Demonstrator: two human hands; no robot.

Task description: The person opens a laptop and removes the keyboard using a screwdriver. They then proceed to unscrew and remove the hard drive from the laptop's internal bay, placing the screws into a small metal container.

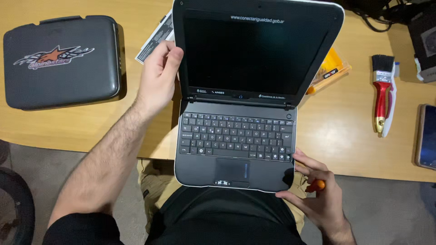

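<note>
A small dark grey laptop (236,136) with a white edge rests open on my lap and the table edge, its screen (247,50) black. My left hand (156,75) grips the left side of the screen lid, thumb on the bezel. My right hand (318,190) touches the base's lower right corner with its fingertips and holds a small tool with an orange handle (318,185) in the palm.
A closed dark grey case (61,61) lies at the left on the wooden table (345,136). A red-handled paintbrush (383,93) lies at the right, a phone (427,136) at the right edge. An orange packet (329,70) and a printed sheet (156,38) lie behind the laptop.
</note>
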